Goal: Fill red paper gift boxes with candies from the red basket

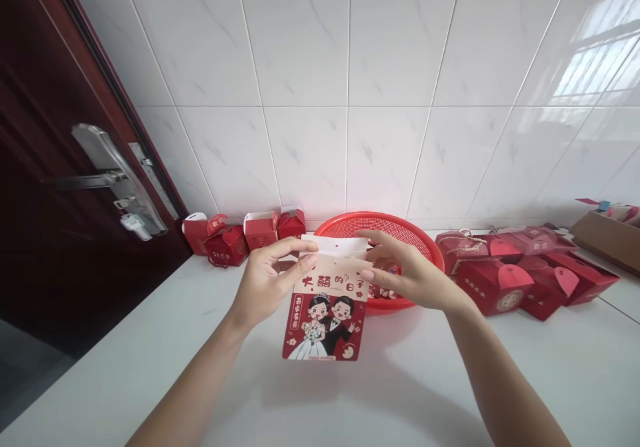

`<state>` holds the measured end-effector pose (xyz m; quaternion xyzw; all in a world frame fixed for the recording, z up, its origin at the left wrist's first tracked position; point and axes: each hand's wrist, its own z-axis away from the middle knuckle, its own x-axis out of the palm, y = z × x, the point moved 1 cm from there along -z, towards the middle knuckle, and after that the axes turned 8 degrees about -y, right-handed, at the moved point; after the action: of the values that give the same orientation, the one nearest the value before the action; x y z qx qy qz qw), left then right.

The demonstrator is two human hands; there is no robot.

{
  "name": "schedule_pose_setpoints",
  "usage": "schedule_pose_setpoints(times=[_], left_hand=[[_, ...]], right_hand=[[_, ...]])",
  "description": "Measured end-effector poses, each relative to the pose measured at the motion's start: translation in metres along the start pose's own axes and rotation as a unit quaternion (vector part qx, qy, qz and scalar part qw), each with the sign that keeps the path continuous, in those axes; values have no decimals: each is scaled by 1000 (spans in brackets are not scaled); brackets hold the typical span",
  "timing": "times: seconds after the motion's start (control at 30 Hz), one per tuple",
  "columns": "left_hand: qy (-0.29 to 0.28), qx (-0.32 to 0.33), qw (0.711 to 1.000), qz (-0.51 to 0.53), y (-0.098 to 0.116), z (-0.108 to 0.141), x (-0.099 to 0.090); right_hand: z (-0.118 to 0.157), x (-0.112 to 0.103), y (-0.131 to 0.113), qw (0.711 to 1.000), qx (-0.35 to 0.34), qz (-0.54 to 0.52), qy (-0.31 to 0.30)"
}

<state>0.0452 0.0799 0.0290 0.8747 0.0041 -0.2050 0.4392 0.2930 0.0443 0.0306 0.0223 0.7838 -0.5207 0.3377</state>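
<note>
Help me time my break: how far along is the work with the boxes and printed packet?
The red boxes either side of the red basket look folded into shape; their insides are hidden. The left hand and right hand hold the printed packet, contents also hidden. Wrapped items in the basket are probably left to handle.

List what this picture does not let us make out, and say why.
All in the head view:
- Printed packet: its back faces away; wording along its bottom edge is too small.
- Sweets: partly behind the packet and right hand.
- Cardboard box: cut off by the right edge.
- Door: cut off by the left edge.
</note>
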Motion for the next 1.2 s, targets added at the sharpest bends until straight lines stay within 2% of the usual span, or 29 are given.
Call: schedule_pose_setpoints(times=[0.13, 0.4, 0.67, 0.8, 1.1, 1.2], left_hand=[[23, -19, 999, 30, 0, 2, 1], [-13, -62, 994, 89, 2, 4, 5], [-111, -78, 984, 118, 2, 5, 0], [-119, -71, 985, 103, 1, 6, 1], [-62, -31, 997, 44, 2, 5, 2], [-60, -27, 997, 50, 3, 6, 3]], right_hand=[[-9, 7, 8, 993, -35, -110, 9], [-12, 9, 15, 977, -75, -195, 50], [-8, 8, 5, 972, -64, -202, 99], [-8, 8, 6, 975, -47, -195, 94], [-6, 4, 9, 981, -15, -190, 33], [-4, 4, 5, 981, -21, -193, 5]])
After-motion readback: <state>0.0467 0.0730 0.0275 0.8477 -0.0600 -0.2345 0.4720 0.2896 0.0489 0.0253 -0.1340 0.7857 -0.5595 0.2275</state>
